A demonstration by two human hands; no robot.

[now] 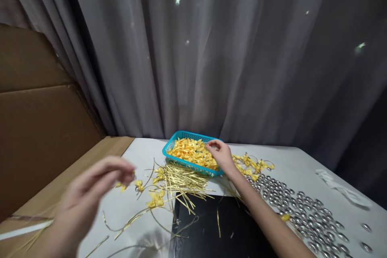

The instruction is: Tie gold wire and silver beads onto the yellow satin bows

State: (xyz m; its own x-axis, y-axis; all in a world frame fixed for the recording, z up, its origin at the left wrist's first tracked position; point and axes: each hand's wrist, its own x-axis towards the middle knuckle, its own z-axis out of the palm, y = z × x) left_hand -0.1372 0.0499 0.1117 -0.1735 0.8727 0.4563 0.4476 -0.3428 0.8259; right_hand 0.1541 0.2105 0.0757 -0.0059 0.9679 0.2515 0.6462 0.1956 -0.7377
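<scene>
My right hand (222,155) reaches over the right side of a blue plastic basket (181,133) full of yellow ribbon bows (190,150). Its thumb and fingers are pinched together; what is between them, if anything, is too small to make out. On the left, my left hand (99,181) is raised above the white table, somewhat blurred. Its fingers are curled together, and whatever they hold cannot be made out. Just beyond its fingertips lies a yellow bow (139,185). A heap of gold twist ties (184,179) lies in front of the basket.
Many silver oval pieces (302,209) spread across the right of the table, with more bows (254,165) behind. A black board (211,229) lies front centre. A white cloth-like strip (344,189) rests at right. Cardboard (45,137) stands left; a grey curtain (193,68) hangs behind.
</scene>
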